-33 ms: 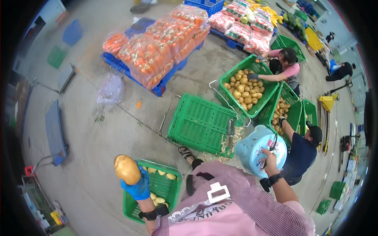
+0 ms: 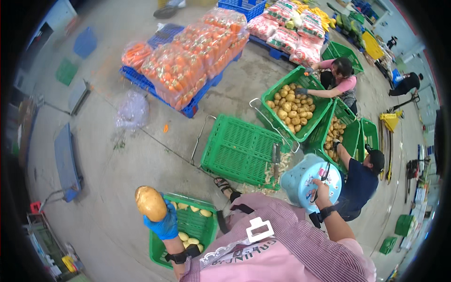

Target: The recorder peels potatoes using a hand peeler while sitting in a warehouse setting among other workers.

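My left hand [image 2: 164,226], in a blue glove, grips a large unpeeled potato [image 2: 150,203] from below and holds it up. Beneath it stands a green crate [image 2: 208,226] with several pale, peeled potatoes [image 2: 189,240] in it. My bare right hand [image 2: 322,193] is closed round a slim, dark-handled peeler [image 2: 326,172], held apart from the potato. Under that hand is a light blue plastic stool [image 2: 298,181] with a printed top. Ahead, a knife [image 2: 276,154] lies on an upturned green crate [image 2: 237,148], among scattered peelings [image 2: 269,176].
Two co-workers, one in a pink top [image 2: 346,84] and one in a dark shirt [image 2: 357,181], reach into green crates of potatoes [image 2: 291,109] at the right. Bagged carrots [image 2: 181,61] stand on a blue pallet [image 2: 190,110]. A clear plastic bag [image 2: 131,110] lies on the floor.
The view has shifted very slightly. Both hands keep their holds, and the potato stays raised over the crate.
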Available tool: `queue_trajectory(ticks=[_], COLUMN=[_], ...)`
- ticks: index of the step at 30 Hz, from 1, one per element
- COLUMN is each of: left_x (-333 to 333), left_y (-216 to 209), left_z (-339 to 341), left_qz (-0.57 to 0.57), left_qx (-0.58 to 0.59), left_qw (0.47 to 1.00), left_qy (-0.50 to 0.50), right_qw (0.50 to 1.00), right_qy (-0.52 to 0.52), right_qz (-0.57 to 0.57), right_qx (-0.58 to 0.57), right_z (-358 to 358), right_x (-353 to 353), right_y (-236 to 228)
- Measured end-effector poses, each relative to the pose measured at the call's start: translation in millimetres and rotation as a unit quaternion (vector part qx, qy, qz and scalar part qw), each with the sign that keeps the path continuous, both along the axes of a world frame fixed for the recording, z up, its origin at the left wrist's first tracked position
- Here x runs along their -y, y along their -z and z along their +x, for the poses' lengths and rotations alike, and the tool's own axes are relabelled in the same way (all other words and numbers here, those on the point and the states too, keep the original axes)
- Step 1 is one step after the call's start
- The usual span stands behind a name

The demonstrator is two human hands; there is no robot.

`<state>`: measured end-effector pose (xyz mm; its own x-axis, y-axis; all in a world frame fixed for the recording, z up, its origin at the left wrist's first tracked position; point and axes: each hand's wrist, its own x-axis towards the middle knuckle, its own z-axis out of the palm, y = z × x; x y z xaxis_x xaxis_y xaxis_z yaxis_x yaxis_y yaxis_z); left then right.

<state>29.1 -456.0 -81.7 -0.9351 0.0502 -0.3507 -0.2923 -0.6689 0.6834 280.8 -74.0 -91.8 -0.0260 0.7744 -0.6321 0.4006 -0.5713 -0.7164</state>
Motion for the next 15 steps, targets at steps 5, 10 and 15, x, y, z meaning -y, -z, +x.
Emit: queue_trajectory(ticks=[5,10,15], left_x=[24,20,33], left_y=[-7,-19,-21], left_z=[-58,-85,-110], left_qz=[0.048,-0.018,-0.036], left_qx=[-0.04,0.019,0.041], left_qw=[0.998,0.997,0.997], left_qy=[-0.003,-0.073,-0.06], right_qw=[0.991,0.987,0.991], right_qy=[0.089,0.102,0.105], right_qz=[-0.057,-0.087,-0.081], right_qx=[0.077,0.085,0.033], right_z=[-1,-36,-100], right_x=[-21,-33,-28], right_y=[40,44,43])
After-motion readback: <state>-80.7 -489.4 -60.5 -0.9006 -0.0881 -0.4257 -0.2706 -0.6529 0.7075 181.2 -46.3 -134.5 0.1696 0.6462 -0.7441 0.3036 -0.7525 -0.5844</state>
